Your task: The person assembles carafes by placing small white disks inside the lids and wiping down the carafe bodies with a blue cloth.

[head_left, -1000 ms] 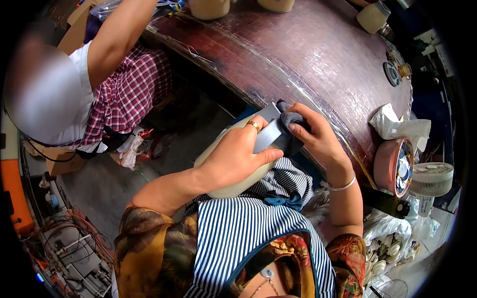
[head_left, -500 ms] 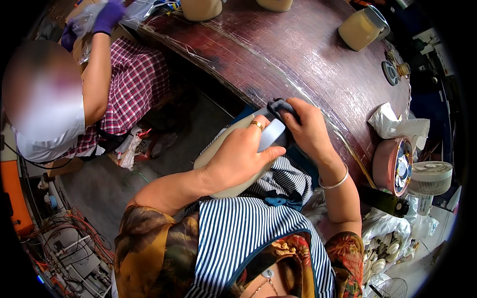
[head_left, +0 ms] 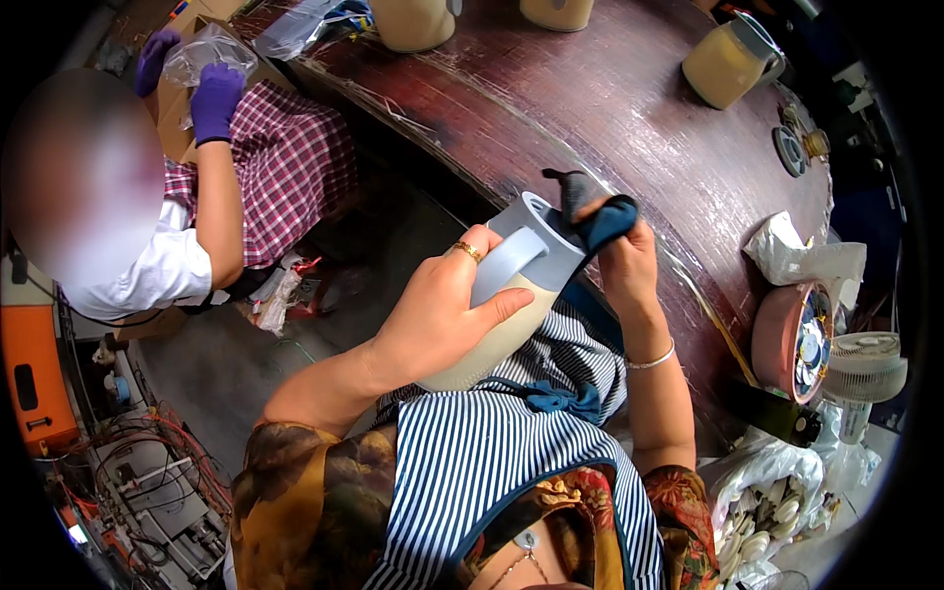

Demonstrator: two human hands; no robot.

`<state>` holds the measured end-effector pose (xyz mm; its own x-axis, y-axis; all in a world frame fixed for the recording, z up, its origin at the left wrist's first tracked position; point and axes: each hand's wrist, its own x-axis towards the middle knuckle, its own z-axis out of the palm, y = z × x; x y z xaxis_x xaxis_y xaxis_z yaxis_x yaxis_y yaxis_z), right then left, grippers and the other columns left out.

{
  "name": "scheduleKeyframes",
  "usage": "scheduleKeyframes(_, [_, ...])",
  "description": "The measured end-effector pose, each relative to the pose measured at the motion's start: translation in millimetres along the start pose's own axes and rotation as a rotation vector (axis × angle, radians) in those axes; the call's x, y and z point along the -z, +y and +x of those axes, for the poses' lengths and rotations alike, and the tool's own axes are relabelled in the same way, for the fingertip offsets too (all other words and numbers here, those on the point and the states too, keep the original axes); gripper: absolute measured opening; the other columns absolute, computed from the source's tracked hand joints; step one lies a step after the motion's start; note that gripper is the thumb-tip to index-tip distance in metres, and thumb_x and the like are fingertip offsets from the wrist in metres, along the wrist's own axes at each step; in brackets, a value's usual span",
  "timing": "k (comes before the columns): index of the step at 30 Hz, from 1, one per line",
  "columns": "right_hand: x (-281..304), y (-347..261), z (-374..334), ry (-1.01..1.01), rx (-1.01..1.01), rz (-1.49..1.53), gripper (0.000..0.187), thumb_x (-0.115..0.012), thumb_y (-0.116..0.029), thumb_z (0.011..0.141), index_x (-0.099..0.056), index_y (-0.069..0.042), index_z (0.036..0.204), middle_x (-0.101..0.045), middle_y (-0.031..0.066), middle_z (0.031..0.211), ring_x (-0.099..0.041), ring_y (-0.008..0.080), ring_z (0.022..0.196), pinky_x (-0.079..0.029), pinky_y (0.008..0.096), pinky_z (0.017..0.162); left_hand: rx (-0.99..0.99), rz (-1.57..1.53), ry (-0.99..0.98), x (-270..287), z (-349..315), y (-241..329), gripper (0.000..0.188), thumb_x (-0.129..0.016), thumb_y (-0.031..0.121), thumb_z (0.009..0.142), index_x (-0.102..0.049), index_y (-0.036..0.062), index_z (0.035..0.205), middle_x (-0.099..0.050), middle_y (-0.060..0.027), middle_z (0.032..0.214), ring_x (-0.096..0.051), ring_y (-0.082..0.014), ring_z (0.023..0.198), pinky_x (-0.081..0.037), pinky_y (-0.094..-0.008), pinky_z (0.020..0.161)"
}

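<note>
A vacuum jug (head_left: 511,339) with a beige body and a grey-blue collar leans tilted over my lap, its open mouth turned up and away from me. My left hand (head_left: 423,313) is closed around the jug's grey handle, the thumb lying along the body. Beside the mouth, my right hand (head_left: 627,264) grips a dark grey cloth (head_left: 608,224) with a teal edge. A bunched part of the cloth is near the rim; whether it touches the rim, I cannot tell.
The dark red table (head_left: 551,108) holds similar beige jugs, one (head_left: 728,64) far right. A pink round fan (head_left: 782,334) and a white fan (head_left: 865,369) stand at right. At left, a co-worker in purple gloves (head_left: 218,98) handles clear plastic over a carton. Cables (head_left: 147,442) lie lower left.
My right hand has drawn the cloth back from the jug's mouth, exposing the rim and more cloth. The jug appears more upright in view. The co-worker's gloved hands have moved apart.
</note>
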<state>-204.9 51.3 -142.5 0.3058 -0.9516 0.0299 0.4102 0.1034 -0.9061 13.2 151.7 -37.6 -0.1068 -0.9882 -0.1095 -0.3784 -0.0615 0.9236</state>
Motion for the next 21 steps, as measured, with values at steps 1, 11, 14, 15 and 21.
scheduleKeyframes(1, [5.2, 5.8, -0.7, -0.014, 0.004, 0.082, 0.015, -0.054, -0.002, 0.094, -0.066, 0.001, 0.103, -0.068, 0.0086, 0.104, -0.064, 0.0158, 0.095, -0.052, 0.0275, 0.086, -0.004, -0.007, 0.014, -0.2, -0.9, -2.0, 0.033, -0.074, 0.019, 0.089, -0.053, 0.0039, 0.108, -0.06, -0.0012, 0.077, -0.057, -0.008, 0.07, -0.047, -0.0258, 0.066])
scheduleKeyframes(11, [-16.5, -13.7, 2.9, -0.274, 0.264, -0.52, 0.021, -0.062, -0.001, 0.079, -0.066, 0.001, 0.099, -0.066, 0.0088, 0.096, -0.061, 0.0224, 0.096, -0.042, 0.0337, 0.1, 0.129, -0.083, 0.052, 5.1, 1.1, -1.1, 0.028, -0.072, 0.017, 0.09, -0.054, 0.004, 0.106, -0.061, -0.0011, 0.078, -0.056, -0.0064, 0.067, -0.045, -0.0244, 0.061])
scheduleKeyframes(14, [-36.1, -35.2, -0.8, -0.223, 0.164, -0.679, 0.022, -0.063, -0.004, 0.078, -0.065, 0.002, 0.099, -0.06, 0.0101, 0.086, -0.059, 0.0203, 0.085, -0.048, 0.0304, 0.082, 0.099, -0.022, 0.066, -0.4, 2.6, -3.4, 0.032, -0.073, 0.021, 0.089, -0.053, 0.001, 0.106, -0.068, -0.0122, 0.081, -0.068, -0.0162, 0.075, -0.053, -0.0319, 0.067])
scheduleKeyframes(15, [-37.3, -39.2, -1.9, -0.219, 0.122, -0.682, 0.023, -0.063, -0.005, 0.077, -0.065, 0.002, 0.099, -0.06, 0.0099, 0.086, -0.059, 0.0199, 0.083, -0.048, 0.0303, 0.079, 0.092, -0.02, 0.067, -2.1, 2.2, -3.5, 0.032, -0.073, 0.02, 0.089, -0.053, 0.001, 0.106, -0.067, -0.0118, 0.08, -0.067, -0.016, 0.073, -0.052, -0.0319, 0.066])
scheduleKeyframes(21, [-48.9, -32.8, -2.7, -0.106, 0.046, -0.654, 0.019, -0.064, -0.006, 0.075, -0.061, 0.002, 0.092, -0.058, 0.0097, 0.085, -0.057, 0.0195, 0.078, -0.047, 0.0306, 0.072, 0.082, -0.02, 0.088, -8.6, 4.7, -4.4, 0.025, -0.072, 0.015, 0.089, -0.055, 0.005, 0.103, -0.058, 0.0039, 0.076, -0.052, -0.0027, 0.065, -0.044, -0.0217, 0.061])
